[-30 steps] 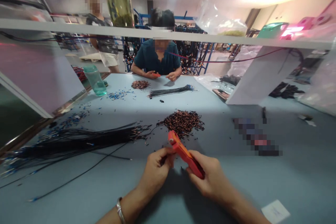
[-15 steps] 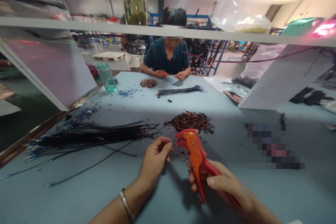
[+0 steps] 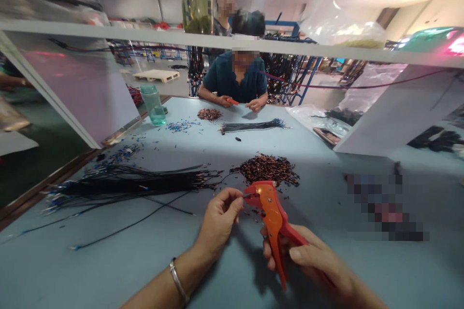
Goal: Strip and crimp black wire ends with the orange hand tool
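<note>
Between thumb and forefinger my left hand (image 3: pixel 223 212) pinches a thin black wire (image 3: pixel 225 177); its tip points into the jaws of an orange and red wire stripper (image 3: pixel 270 210). My right hand (image 3: pixel 311 256) is wrapped around the stripper's handles. The jaws' exact grip on the wire is too small to make out. Just behind the tool lies a heap of short black and copper-coloured offcuts (image 3: pixel 268 169). Left of my left hand lies a thick bundle of black wires (image 3: pixel 134 186) with blue-tipped ends, and a few loose wires beside it.
Across the table (image 3: pixel 174 270) a person (image 3: pixel 235 79) holds a red tool, near another wire bundle (image 3: pixel 253 126) and a copper pile (image 3: pixel 209 114). A green bottle (image 3: pixel 154 106) stands at left. A white shelf (image 3: pixel 145 34) spans above, on a panel (image 3: pixel 391 111) at right.
The wire tip and the stripper's jaws have come together. The view has shifted slightly, and a standing person in the background has moved behind the seated one.
</note>
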Available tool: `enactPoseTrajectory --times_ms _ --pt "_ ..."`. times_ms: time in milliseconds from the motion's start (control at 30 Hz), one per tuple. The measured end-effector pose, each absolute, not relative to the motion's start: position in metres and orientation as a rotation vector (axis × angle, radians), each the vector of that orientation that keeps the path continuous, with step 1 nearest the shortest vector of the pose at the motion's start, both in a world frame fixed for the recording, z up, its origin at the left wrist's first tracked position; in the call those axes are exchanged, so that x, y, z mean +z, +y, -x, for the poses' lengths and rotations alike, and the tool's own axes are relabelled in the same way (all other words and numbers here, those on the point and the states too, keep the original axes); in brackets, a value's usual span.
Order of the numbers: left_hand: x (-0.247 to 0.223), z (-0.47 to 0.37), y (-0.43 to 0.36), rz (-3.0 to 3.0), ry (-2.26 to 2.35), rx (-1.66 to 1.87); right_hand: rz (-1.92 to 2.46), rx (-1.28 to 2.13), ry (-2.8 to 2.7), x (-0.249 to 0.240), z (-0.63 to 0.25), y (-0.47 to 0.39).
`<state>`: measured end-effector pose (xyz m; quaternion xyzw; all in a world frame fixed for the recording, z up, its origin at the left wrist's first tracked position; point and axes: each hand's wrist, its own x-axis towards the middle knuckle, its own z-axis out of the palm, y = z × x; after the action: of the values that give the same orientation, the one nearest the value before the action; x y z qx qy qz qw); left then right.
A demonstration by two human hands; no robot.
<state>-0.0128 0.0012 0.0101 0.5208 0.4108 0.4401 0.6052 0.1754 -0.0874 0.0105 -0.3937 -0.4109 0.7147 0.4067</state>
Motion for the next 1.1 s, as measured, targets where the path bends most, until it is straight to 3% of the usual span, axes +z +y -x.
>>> enactPoseTrajectory --times_ms 1100 --pt "0.011 0.016 0.000 -1.323 0.953 0.970 1.032 1.700 -1.022 0.002 -0.171 -0.093"
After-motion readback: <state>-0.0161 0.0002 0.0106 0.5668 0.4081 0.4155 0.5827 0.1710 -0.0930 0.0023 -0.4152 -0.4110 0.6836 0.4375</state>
